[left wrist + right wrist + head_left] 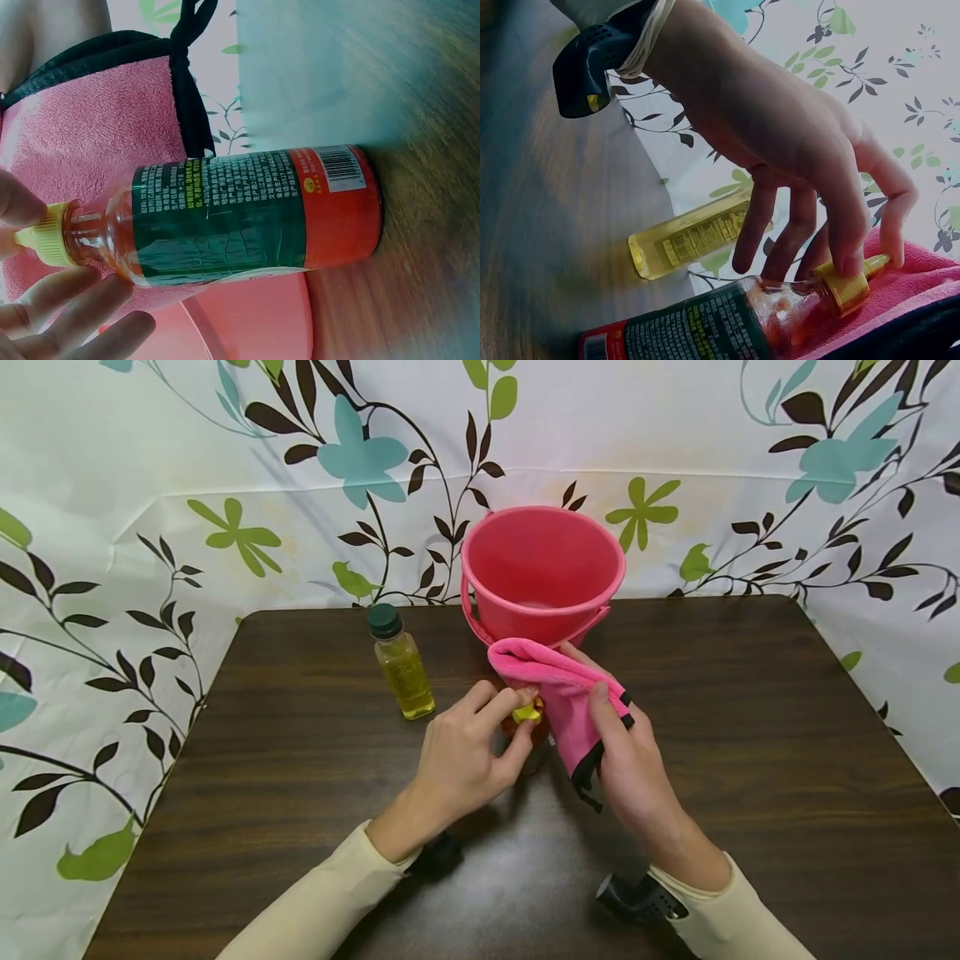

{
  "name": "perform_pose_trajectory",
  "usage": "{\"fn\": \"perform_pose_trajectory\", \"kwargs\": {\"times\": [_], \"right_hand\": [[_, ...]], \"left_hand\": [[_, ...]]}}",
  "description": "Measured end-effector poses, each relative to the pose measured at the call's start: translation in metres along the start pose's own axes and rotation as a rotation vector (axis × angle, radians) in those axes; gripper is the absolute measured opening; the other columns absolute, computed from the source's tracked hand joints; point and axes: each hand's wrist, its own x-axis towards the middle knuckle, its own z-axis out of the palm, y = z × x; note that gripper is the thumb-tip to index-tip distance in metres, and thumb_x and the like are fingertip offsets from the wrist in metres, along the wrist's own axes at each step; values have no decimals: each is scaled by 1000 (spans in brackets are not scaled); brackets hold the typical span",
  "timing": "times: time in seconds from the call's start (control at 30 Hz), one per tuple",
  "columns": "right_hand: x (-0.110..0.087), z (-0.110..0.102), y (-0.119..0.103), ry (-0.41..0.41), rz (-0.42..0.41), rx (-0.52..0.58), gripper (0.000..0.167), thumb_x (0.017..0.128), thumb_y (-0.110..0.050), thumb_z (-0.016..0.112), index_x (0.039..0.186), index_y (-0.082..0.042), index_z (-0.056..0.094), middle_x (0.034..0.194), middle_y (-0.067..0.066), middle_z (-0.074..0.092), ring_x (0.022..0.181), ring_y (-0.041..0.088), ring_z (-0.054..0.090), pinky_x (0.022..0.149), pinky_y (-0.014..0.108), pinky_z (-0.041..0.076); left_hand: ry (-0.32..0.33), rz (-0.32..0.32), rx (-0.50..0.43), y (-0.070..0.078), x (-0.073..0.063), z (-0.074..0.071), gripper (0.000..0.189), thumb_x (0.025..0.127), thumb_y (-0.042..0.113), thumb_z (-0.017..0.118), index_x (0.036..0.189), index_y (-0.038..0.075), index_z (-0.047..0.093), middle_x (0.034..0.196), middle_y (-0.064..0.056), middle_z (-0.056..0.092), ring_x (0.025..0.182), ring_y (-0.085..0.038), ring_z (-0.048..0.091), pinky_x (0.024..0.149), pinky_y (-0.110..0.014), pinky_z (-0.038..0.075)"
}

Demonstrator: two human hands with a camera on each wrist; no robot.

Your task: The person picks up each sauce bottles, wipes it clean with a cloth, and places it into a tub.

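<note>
A sauce bottle with a dark green label, red sauce at its base and a yellow cap stands on the table. My left hand pinches this cap between thumb and forefinger, its other fingers beside the bottle's neck. In my right hand is a folded pink cloth with black edging, gripped between thumb and fingers. The cloth hangs right by the bottle's neck, and in the right wrist view it lies behind the cap. From the head view, the left hand and cloth hide most of the bottle.
A pink bucket with its handle lowered stands at the back of the dark wooden table, just behind the cloth. Left of it is a bottle of yellow oil with a green cap. A patterned sheet hangs behind the table.
</note>
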Motion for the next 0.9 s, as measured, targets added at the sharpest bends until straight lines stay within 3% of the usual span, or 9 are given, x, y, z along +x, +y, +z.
{"fn": "perform_pose_trajectory", "kwargs": {"times": [0.27, 0.6, 0.9], "right_hand": [[0, -4, 4, 23, 28, -33, 49, 115, -40, 36, 162, -30, 43, 162, -5, 46, 145, 24, 48, 111, 24, 52], [-1, -7, 6, 10, 10, -32, 49, 115, -39, 35, 163, -30, 42, 164, -3, 44, 147, 25, 47, 112, 26, 52], [-4, -4, 8, -48, -31, -22, 50, 116, -32, 33, 164, -23, 40, 164, 1, 43, 147, 27, 45, 112, 25, 51]], "left_hand": [[-7, 8, -48, -1, 0, -1, 31, 91, 15, 73, 122, 14, 76, 92, -4, 61, 75, -11, 60, 62, -25, 52], [-20, 16, -61, 1, 2, 0, 27, 92, 14, 72, 120, 11, 73, 113, -6, 73, 84, -17, 68, 74, -30, 61], [-47, 0, -65, 2, 0, 1, 21, 92, 12, 73, 113, 11, 69, 100, -5, 69, 77, -16, 65, 69, -27, 59]]}}
